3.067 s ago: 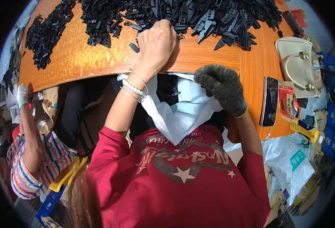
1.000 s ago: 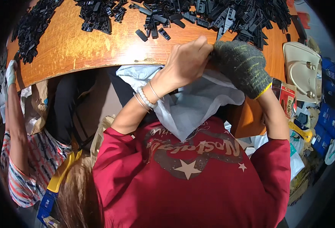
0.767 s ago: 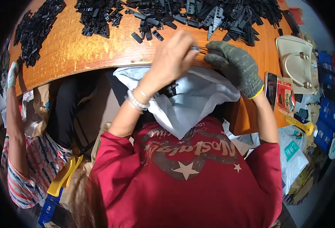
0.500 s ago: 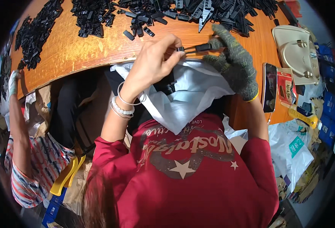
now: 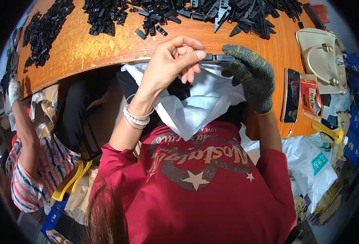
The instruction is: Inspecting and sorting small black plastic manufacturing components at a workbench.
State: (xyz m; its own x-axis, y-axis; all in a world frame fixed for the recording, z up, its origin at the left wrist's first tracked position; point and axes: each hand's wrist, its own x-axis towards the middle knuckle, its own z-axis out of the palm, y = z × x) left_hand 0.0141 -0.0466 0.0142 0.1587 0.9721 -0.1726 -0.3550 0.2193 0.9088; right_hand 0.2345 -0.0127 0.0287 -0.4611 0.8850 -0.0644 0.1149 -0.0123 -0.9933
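Observation:
A slim black plastic piece (image 5: 217, 57) spans the gap between my hands, above the table's near edge. My bare left hand (image 5: 173, 61) has its thumb at the left end of the piece, with the other fingers partly curled. My right hand (image 5: 250, 75), in a dark grey-green knit glove, grips the other end between thumb and fingers. The prongs no longer show as separate. Below the hands, a pale blue-white cloth or bag (image 5: 195, 107) lies open over my lap, with black pieces (image 5: 183, 90) partly visible in it.
Heaps of black plastic parts (image 5: 155, 14) lie along the far side of the wooden table (image 5: 86, 49). To the right are a phone (image 5: 291, 95), a red packet (image 5: 309, 95), a cream handbag (image 5: 324, 61) and a yellow-handled tool (image 5: 328, 130). Another person's gloved hand (image 5: 14, 90) is at far left.
The small piece in my left fingers and the pronged piece in my right hand have come together into one. The left fingers have loosened somewhat. The view has shifted slightly.

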